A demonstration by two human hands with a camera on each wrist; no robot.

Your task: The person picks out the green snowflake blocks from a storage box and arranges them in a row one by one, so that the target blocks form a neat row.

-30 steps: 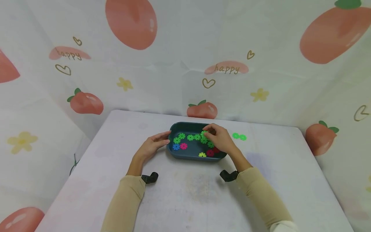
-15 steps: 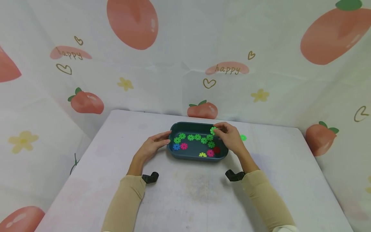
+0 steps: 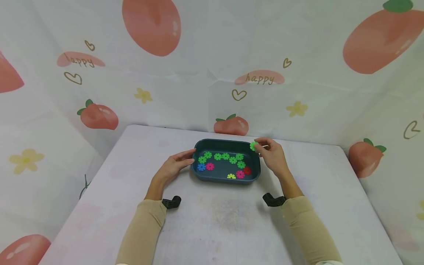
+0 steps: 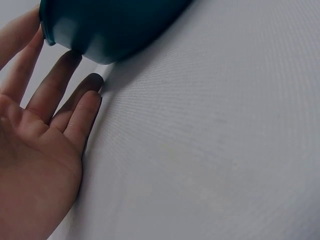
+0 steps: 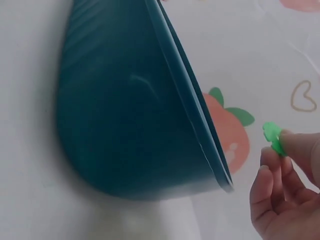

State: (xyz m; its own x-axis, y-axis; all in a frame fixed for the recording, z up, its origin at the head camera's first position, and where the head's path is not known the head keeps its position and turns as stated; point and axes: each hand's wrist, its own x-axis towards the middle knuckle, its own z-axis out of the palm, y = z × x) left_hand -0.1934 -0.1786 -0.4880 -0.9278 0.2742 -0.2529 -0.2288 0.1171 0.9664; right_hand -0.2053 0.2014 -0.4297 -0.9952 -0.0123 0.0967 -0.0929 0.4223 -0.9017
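Observation:
A dark teal tray [image 3: 218, 180] stands on the table with flower-shaped plastic discs in it. Among these are several green discs [image 3: 225, 156], a blue disc [image 3: 201, 167], a pink disc [image 3: 210, 166], a red disc [image 3: 247, 170] and a partly visible yellow disc [image 3: 231, 176]. At the tray's left end, my left hand [image 3: 173, 165] touches its side; the left wrist view shows fairly straight fingers [image 4: 52, 87] against the outer wall. My right hand [image 3: 274, 156] pinches a green disc [image 3: 254, 146] between thumb and fingertips, at the tray's far right corner. In the right wrist view, this disc [image 5: 273, 136] is beside the rim.
The white table [image 3: 212, 228] runs up to a fruit-printed cloth backdrop [image 3: 198, 73]. A black wrist camera [image 3: 172, 202] sits by the left wrist and another black camera [image 3: 274, 200] by the right.
My right hand has moved right with the green disc, from over the tray to its far right corner. Two green discs on the table are now hidden behind it. The left hand stays put.

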